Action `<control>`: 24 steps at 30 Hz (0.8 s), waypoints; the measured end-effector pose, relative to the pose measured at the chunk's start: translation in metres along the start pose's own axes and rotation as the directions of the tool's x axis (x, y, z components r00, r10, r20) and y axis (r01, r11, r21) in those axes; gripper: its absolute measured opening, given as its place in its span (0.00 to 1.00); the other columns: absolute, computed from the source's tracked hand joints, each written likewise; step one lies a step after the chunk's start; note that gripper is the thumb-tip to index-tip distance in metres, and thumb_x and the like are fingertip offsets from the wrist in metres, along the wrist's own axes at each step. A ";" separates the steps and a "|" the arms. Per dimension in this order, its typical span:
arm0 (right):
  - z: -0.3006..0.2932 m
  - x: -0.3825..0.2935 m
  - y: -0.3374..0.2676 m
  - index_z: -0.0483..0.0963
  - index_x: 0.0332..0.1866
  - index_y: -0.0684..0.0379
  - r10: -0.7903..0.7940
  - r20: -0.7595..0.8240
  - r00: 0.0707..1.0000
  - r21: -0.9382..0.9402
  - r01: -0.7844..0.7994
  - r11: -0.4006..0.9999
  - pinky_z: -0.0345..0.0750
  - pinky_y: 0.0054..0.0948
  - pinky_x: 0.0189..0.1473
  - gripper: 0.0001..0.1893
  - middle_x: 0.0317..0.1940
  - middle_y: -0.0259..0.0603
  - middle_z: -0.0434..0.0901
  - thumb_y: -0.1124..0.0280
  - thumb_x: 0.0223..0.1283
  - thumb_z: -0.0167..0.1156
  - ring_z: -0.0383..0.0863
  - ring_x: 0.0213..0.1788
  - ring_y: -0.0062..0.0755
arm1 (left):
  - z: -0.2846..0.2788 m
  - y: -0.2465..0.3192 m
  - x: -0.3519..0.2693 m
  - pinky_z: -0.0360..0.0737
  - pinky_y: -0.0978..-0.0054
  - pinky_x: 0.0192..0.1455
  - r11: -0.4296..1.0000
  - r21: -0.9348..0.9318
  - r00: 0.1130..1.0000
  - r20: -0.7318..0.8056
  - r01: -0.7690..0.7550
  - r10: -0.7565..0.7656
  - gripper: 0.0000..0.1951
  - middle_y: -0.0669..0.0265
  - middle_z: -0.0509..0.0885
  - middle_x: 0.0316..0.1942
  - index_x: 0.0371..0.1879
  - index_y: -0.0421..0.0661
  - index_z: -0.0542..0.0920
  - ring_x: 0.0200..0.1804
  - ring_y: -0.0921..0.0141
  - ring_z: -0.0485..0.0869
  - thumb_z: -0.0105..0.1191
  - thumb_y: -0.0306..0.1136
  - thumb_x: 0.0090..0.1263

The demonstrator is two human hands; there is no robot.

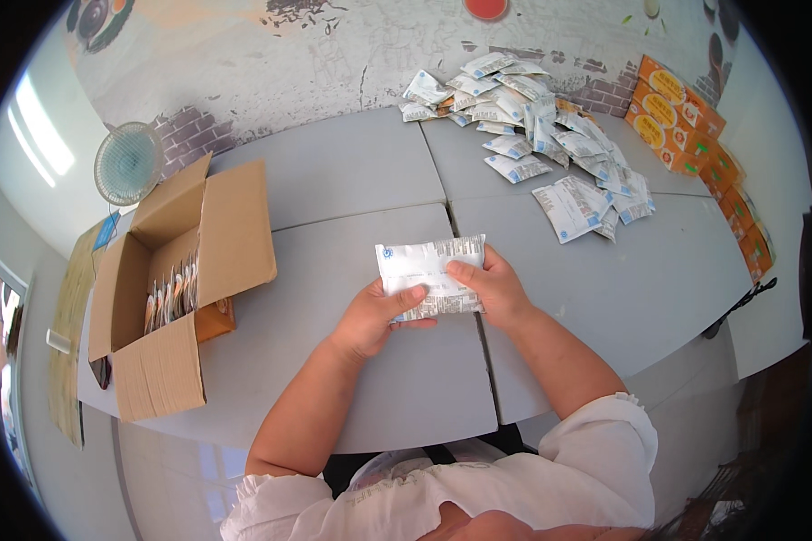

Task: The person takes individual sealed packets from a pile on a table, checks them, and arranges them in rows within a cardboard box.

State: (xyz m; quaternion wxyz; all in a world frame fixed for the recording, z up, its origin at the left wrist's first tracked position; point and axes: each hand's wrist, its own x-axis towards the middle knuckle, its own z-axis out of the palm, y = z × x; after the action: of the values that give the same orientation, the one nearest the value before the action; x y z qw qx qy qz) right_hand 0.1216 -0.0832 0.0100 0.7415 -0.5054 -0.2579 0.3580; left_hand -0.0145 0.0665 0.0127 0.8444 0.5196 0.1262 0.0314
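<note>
Between my two hands is a white sealed packet (pixel 416 265) with grey print and blue marks. It is held up over the grey tables, printed side towards me. My left hand (pixel 382 312) grips its lower left part, thumb on top and fingers underneath. My right hand (pixel 494 287) holds the right edge, its thumb flat on the face. To the left stands an open cardboard box (pixel 237 230) with its flaps spread. Several thin packets (pixel 172 294) stand on edge in a row inside it. Beyond my right hand lies a loose pile of similar white packets (pixel 568 206).
Orange printed cartons (pixel 670 118) are stacked at the right edge of the grey tables (pixel 352 182). A round mesh fan (pixel 128 163) is behind the cardboard box. An orange carton (pixel 215 319) shows under the box flap. A black cable (pixel 741 308) hangs off the right edge.
</note>
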 end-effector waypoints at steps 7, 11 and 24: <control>0.005 -0.004 0.000 0.70 0.54 0.66 0.014 0.054 0.998 -0.094 -0.009 0.996 0.80 0.28 0.47 0.16 0.47 0.42 0.79 0.68 0.66 0.60 0.81 0.47 0.25 | -0.003 -0.006 0.004 0.84 0.66 0.44 0.998 0.041 0.999 -0.010 -0.047 0.048 0.24 0.61 0.83 0.47 0.55 0.41 0.75 0.46 0.67 0.83 0.63 0.42 0.66; 0.005 -0.003 0.000 0.71 0.54 0.66 0.008 0.037 0.999 -0.097 -0.004 0.995 0.80 0.27 0.46 0.17 0.46 0.41 0.79 0.66 0.67 0.60 0.81 0.46 0.25 | 0.005 -0.008 0.005 0.83 0.68 0.40 0.995 0.045 0.989 -0.116 -0.090 0.095 0.21 0.61 0.83 0.44 0.53 0.40 0.76 0.42 0.68 0.83 0.61 0.42 0.69; 0.002 0.001 -0.003 0.78 0.41 0.66 -0.010 -0.061 0.998 -0.216 -0.003 0.976 0.76 0.22 0.34 0.16 0.33 0.36 0.82 0.60 0.67 0.60 0.79 0.34 0.18 | 0.015 -0.020 0.002 0.79 0.77 0.49 0.974 0.175 0.953 -0.240 -0.145 0.184 0.19 0.66 0.84 0.44 0.52 0.39 0.80 0.45 0.76 0.80 0.57 0.43 0.73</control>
State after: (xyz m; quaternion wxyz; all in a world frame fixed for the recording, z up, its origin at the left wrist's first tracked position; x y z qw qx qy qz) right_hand 0.1210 -0.0822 0.0138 0.6903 -0.5936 -0.2732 0.3107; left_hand -0.0103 0.0443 0.0013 0.7727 0.5840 0.1918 0.1583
